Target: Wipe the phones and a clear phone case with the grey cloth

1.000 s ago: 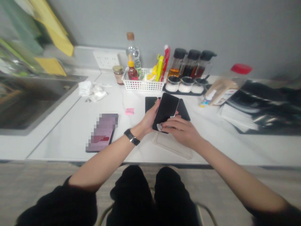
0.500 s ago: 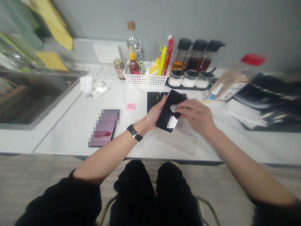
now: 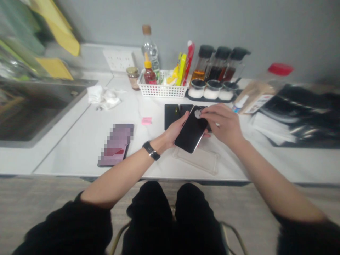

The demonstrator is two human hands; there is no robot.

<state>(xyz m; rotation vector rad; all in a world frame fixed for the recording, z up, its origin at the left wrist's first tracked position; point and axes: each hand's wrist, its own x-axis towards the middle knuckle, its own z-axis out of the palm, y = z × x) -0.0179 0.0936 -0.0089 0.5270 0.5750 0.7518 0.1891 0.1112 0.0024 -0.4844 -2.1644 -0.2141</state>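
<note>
Black phone (image 3: 191, 130) is held up off the white counter (image 3: 79, 141), tilted, screen up, over the middle of the counter's near half. Left hand (image 3: 175, 130) wraps its left edge from below, thumb along the side, fingers closed around the body. Right hand (image 3: 221, 122) pinches a small white wipe (image 3: 198, 114) between fingertips and presses it on the phone's far end.

Clear phone case (image 3: 198, 158) lies flat on the counter right under the phone, close to the near edge. Two more dark phones (image 3: 175, 113) lie side by side just beyond the held one, partly hidden by it. Small pink sticky note (image 3: 146, 120) sits left of them. Another phone, blurred out (image 3: 116, 144), lies flat further left, towards the near edge.

Along the back edge: white basket (image 3: 162, 90) with bottles and packets, a small jar (image 3: 132, 76) to its left, three dark-capped dispensers (image 3: 220, 63) with three small bowls (image 3: 211, 92) in front. Crumpled white tissue (image 3: 104, 98) lies near the back left corner, beside the sink (image 3: 32, 109). Red-lidded container (image 3: 261, 90) lies on its side towards the right edge.

Black watch (image 3: 151, 150) on the left wrist.
</note>
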